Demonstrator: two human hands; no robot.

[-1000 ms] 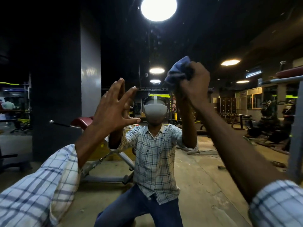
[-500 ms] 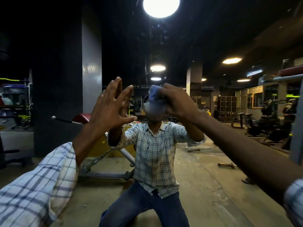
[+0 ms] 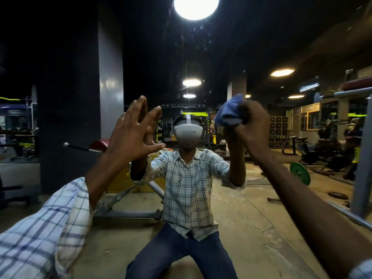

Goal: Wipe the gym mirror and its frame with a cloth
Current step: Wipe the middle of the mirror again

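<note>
Dim gym interior, seen as a reflection, fills the head view: the mirror (image 3: 201, 47) spans the picture, showing a round ceiling lamp (image 3: 196, 6), a grey pillar (image 3: 110, 77), a weight bench (image 3: 128, 198) and a green weight plate (image 3: 300, 173) on the floor. Left hand (image 3: 132, 135): fingers straight and spread apart, holding nothing, fingertips meeting their own reflection, so it appears to rest on the glass (contact is hard to confirm in this light). Right hand (image 3: 251, 125): fingers curled tight round a bunched blue cloth (image 3: 229, 111), raised at head height, right of centre, against the mirror. Both checked sleeves sit partway up the forearms.
</note>
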